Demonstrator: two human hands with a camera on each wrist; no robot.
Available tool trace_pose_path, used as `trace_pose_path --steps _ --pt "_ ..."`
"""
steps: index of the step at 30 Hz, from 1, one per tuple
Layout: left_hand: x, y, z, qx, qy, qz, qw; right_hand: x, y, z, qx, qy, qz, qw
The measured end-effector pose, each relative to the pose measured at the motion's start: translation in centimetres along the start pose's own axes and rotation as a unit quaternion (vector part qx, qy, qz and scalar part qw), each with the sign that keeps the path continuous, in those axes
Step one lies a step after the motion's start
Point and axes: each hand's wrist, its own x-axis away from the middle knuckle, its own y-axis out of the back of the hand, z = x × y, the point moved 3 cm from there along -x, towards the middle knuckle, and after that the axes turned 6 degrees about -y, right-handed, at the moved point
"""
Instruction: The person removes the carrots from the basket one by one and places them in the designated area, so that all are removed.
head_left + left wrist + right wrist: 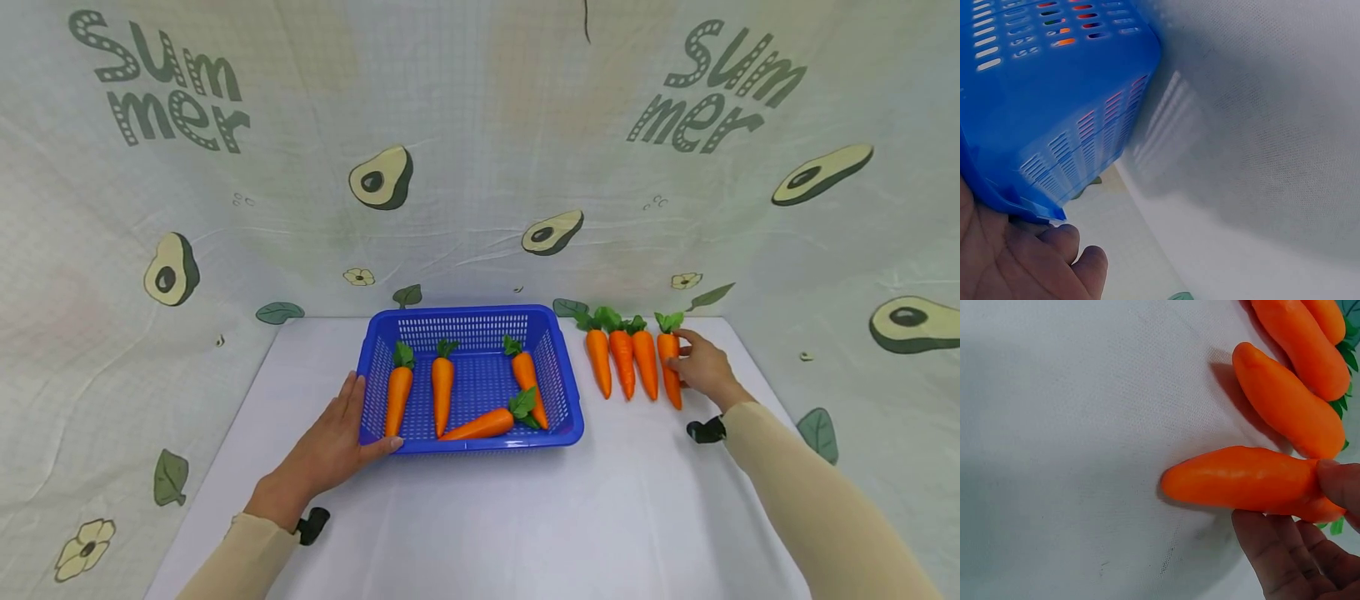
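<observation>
A blue plastic basket (472,445) holds several orange toy carrots (442,387) with green tops; one carrot (480,425) lies crosswise along its front. My left hand (330,442) rests against the basket's front left corner, fingers extended along the outer left side and thumb on the front rim. To the basket's right, several more carrots (622,362) lie side by side, tops toward the back. At the right end of that row, my right hand (705,367) holds the last carrot (1241,478) near its leafy end, thumb on one side and fingers on the other.
The white tabletop (480,525) carries the basket and the loose carrots. Behind it hangs a pale cloth (465,108) printed with avocados, leaves and lettering, and more of it stands at both sides. The basket's back rim is close to the cloth.
</observation>
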Motion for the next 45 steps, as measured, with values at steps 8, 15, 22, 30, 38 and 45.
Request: trace_pose_path --steps 8,15,22,30,38,45 --pt "0.2 0.0 -0.1 -0.002 -0.006 -0.003 1.0 0.1 -0.1 0.0 0.025 -0.005 -0.002 0.9997" --pt "0.1 -0.1 0.0 0.001 -0.005 -0.003 1.0 0.4 0.1 0.4 0.048 -0.007 -0.022 0.9986" --pt "0.1 0.1 0.0 0.002 -0.007 -0.002 1.0 0.6 0.3 0.6 0.067 0.003 -0.056 0.9962" --pt "0.0 0.3 0.0 0.003 -0.007 -0.002 1.0 0.9 0.4 1.0 0.061 0.004 -0.06 0.9963" --pt "0.0 0.3 0.0 0.007 -0.005 0.003 1.0 1.2 0.3 0.7 0.054 -0.001 -0.057 0.9969" --pt "0.0 0.2 0.0 0.01 -0.002 0.005 0.9999 1.0 -0.3 -0.1 0.054 0.002 -0.043 0.9976"
